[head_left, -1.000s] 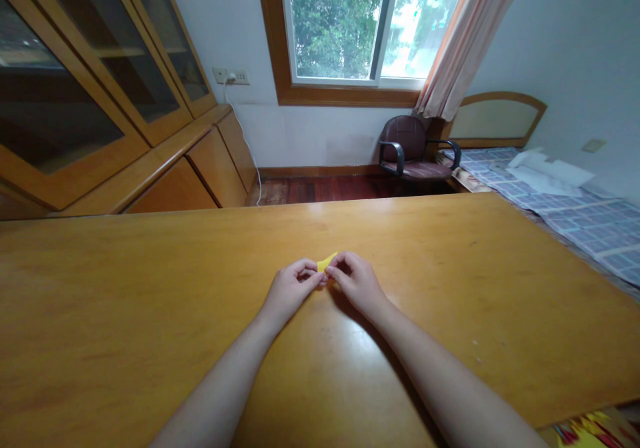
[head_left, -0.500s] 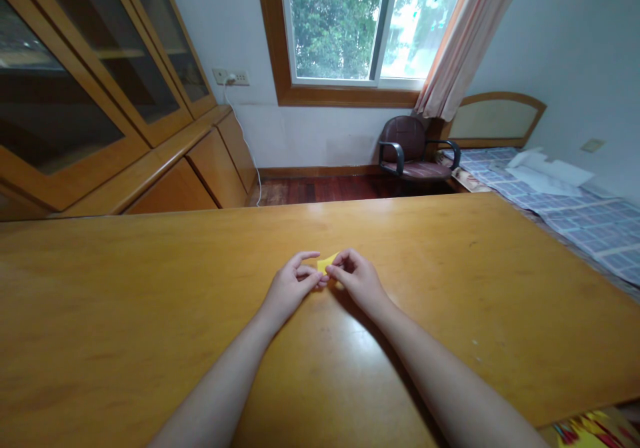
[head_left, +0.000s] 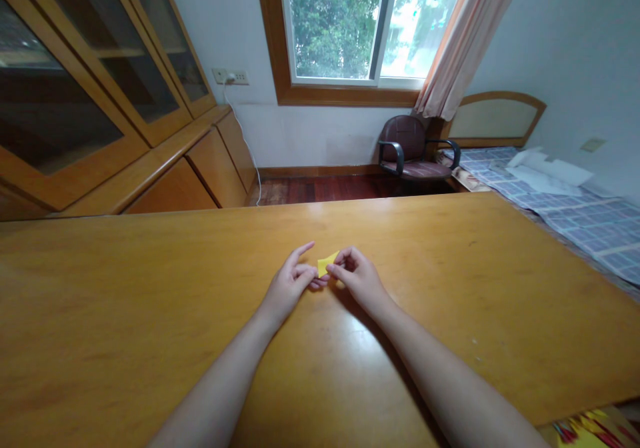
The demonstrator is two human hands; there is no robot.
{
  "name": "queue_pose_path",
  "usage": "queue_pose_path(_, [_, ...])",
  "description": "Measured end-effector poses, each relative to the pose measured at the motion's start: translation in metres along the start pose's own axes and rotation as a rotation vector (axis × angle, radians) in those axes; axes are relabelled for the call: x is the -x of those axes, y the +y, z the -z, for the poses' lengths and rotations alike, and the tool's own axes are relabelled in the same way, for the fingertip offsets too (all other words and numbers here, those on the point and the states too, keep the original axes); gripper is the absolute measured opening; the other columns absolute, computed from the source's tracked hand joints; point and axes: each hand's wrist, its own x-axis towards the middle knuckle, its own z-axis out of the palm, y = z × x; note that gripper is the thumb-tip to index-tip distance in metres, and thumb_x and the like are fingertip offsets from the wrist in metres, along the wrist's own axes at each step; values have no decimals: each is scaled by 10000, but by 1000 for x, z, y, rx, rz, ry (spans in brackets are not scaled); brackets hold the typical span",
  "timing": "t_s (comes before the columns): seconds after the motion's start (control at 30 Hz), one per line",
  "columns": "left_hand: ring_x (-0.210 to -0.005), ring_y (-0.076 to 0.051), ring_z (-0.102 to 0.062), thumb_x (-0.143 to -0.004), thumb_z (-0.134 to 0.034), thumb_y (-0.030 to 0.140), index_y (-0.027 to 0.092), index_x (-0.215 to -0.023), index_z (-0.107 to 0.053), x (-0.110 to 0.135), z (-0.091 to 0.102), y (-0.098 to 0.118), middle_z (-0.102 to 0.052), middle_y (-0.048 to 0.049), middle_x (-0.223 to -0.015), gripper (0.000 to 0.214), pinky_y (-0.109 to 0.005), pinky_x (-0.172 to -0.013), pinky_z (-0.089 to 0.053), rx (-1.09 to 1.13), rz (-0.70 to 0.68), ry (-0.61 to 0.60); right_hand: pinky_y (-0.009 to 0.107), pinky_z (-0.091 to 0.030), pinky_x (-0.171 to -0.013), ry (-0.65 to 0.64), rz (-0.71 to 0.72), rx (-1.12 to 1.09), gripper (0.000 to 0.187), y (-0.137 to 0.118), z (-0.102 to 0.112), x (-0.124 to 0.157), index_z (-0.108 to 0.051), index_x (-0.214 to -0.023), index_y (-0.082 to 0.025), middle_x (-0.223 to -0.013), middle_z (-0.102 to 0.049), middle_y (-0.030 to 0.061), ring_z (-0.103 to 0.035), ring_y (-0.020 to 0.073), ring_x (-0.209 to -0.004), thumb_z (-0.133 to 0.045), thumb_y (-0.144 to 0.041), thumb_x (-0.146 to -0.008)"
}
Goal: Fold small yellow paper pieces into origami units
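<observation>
Table [head_left: 150, 288], mid-span: my left hand [head_left: 290, 285] nips the near corner of the paper [head_left: 327, 263], forefinger lifted | right hand [head_left: 357, 276] pinches its right edge, sheet just off the wood | my judgement: firm fingertips, edges matched, crease slowly | beyond: chair [head_left: 413, 148]

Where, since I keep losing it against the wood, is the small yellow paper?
In the head view, the yellow paper is at the middle of the wooden table, pinched by the right hand, the left hand close on its left.
</observation>
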Motion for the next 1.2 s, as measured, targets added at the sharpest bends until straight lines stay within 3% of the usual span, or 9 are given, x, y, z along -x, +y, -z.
queue_pose_path(0.17, [-724,-169,-699,-768,-725,315,145,-1439,-380,-2,-1,-2,-680,43,-677,773,-315,-808,-533,-105,-30,0,260,-404,-625,-23,33,46,205,1,0,2,-565,-798,-187,-700,-568,-34,-523,122,-636,-715,-324,-769])
queue_pose_path(0.37, [-684,-155,-672,-761,-715,288,154,-1416,-404,-1,-2,2,-550,94,-610,738,-309,-785,-530,-44,-21,-10,261,-425,-629,-41,-2,-10,224,0,0,2,-566,-810,-190,-716,-599,-26,-555,129,-655,-721,-344,-760])
queue_pose_path(0.87, [-702,-168,-691,-744,-726,276,149,-1429,-384,0,0,5,-568,86,-613,776,-307,-787,-530,10,-2,-7,304,-501,-714,-58,-52,-200,453,0,3,-1,-499,-1140,-218,-715,-677,-34,-642,147,-674,-714,-381,-776])
queue_pose_path(1.2, [-709,-158,-675,-781,-685,293,141,-1380,-426,1,-1,1,-654,41,-691,670,-299,-789,-511,-60,-62,22,240,-412,-542,-62,-69,-178,570,-2,2,-2,-500,-1166,-222,-630,-583,-89,-534,110,-542,-780,-301,-675])
